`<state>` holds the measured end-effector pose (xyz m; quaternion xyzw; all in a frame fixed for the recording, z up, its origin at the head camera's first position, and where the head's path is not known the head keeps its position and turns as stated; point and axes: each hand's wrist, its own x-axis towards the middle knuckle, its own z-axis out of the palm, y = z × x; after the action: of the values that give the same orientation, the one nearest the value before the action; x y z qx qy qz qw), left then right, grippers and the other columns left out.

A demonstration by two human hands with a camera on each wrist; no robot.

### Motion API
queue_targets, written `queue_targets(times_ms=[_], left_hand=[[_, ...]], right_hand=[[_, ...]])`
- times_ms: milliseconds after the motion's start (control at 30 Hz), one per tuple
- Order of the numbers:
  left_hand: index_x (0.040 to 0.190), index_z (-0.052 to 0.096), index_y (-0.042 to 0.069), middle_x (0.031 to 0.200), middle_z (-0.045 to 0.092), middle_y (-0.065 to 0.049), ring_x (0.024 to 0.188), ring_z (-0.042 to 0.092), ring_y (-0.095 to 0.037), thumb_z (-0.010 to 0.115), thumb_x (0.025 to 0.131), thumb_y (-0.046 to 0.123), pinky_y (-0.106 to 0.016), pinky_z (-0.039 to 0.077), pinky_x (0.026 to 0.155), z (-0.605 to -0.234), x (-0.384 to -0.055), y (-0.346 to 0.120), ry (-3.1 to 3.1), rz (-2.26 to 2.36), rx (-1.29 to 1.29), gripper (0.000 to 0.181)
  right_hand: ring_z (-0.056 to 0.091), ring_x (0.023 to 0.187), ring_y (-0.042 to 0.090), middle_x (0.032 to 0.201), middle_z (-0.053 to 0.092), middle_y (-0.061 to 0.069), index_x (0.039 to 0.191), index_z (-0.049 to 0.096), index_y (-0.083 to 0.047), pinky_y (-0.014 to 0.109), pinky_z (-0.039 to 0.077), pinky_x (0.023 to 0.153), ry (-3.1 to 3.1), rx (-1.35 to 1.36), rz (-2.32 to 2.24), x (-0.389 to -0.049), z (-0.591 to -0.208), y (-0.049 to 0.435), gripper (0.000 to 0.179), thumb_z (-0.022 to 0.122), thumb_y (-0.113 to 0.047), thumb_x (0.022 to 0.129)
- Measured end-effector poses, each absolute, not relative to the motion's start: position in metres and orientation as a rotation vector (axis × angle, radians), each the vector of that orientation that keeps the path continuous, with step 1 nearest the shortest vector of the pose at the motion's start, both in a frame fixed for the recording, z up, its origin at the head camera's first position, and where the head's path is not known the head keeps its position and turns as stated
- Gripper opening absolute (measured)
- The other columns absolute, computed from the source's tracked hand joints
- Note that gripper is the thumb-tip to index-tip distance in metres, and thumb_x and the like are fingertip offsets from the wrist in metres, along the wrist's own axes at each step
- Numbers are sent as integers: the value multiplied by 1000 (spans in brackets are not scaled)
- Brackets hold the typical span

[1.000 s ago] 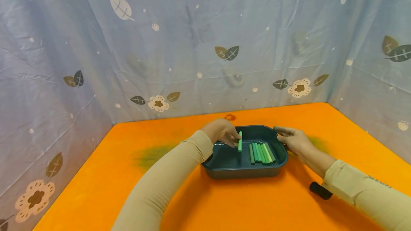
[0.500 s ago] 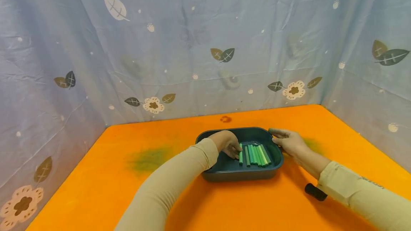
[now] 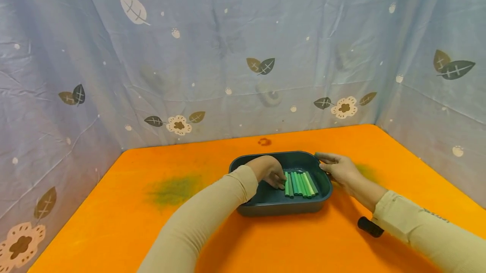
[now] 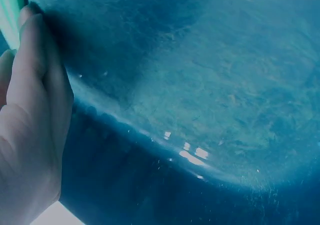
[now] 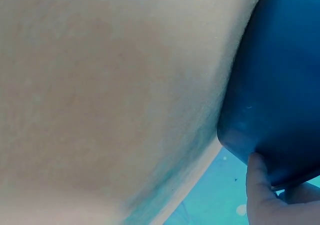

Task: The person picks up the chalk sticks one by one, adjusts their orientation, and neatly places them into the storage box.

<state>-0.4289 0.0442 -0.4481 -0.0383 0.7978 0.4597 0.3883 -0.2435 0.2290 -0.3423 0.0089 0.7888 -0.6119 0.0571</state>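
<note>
Inside a dark deep tray (image 3: 281, 209), several green chalk sticks (image 3: 303, 185) lie side by side toward its right end. My left hand (image 3: 271, 174) reaches in over the left part and pinches the leftmost chalk stick (image 3: 286, 185), which lies against the row. In the left wrist view the fingertips (image 4: 30, 20) meet a pale green stick at the upper left corner, mostly out of frame. My right hand (image 3: 341, 169) holds the tray's right rim, with a finger (image 5: 257, 177) against its outer wall in the right wrist view.
An orange cloth (image 3: 125, 214) covers the table, with green smudges (image 3: 172, 190) to the left and behind the right hand. A small black cylinder (image 3: 370, 226) lies by the right sleeve. A patterned curtain (image 3: 212, 53) encloses the back and sides.
My left hand has lowered the chalk stick into the tray and moved it right, closing the gap to the row. The right hand keeps its place on the rim. The head view has shifted slightly.
</note>
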Motion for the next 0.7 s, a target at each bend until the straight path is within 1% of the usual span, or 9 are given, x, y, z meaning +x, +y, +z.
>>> queue_targets(times_ms=[100,233,300,433,467,500,567,633,700], left_hand=[[115,62,-11,113,64,-26,97,65,-40,66,91,0,-44,56,85,-413,-399,37,1990,1224,-112,26],[122,57,-15,123,57,-32,98,63,-44,59,95,-2,-43,56,84,-368,-362,29,1955,1333,-131,30],[121,58,-14,118,59,-33,92,64,-43,60,94,-3,-43,57,80,-368,-370,29,1932,1389,-116,30],[131,52,-11,123,57,-32,108,61,-45,56,99,4,-45,51,96,-324,-342,21,1957,1431,-39,36],[133,51,-10,122,59,-31,107,61,-44,56,99,7,-45,51,96,-316,-339,17,1967,1427,-2,38],[138,47,-7,125,58,-29,112,59,-42,53,101,9,-45,48,100,-295,-321,10,1990,1418,39,41],[144,41,-3,129,58,-24,116,59,-37,52,103,15,-43,45,103,-269,-301,-5,2068,1384,102,46],[147,37,0,129,59,-21,113,61,-35,53,102,19,-41,47,101,-258,-298,-22,2166,1356,144,51],[147,36,0,129,60,-20,110,63,-34,53,102,20,-42,48,99,-252,-297,-41,2286,1341,154,52]], right_hand=[[31,137,44,153,23,27,151,25,4,39,49,97,2392,18,-1855,-246,-343,228,51,44,-4,104],[36,134,43,153,24,27,151,24,3,39,50,97,2387,29,-1850,-249,-344,230,51,43,-5,104],[40,132,41,153,24,27,151,24,3,37,51,96,2378,31,-1854,-251,-345,233,52,43,-5,104],[60,112,20,154,22,26,152,21,3,29,54,88,2310,-6,-1918,-253,-348,242,55,45,-6,103],[61,107,13,154,21,26,152,20,3,27,54,86,2286,-24,-1937,-254,-349,245,56,46,-6,103],[61,101,5,154,20,26,152,19,3,26,54,84,2261,-48,-1954,-255,-349,247,58,47,-6,103],[58,97,-1,155,16,27,152,15,3,24,54,84,2224,-105,-1967,-257,-349,253,61,48,-7,102],[57,99,-1,155,13,28,153,11,4,26,54,85,2205,-167,-1955,-260,-346,259,63,47,-9,103],[59,107,9,155,11,30,153,8,4,29,53,91,2212,-213,-1932,-264,-339,265,64,46,-12,104]])
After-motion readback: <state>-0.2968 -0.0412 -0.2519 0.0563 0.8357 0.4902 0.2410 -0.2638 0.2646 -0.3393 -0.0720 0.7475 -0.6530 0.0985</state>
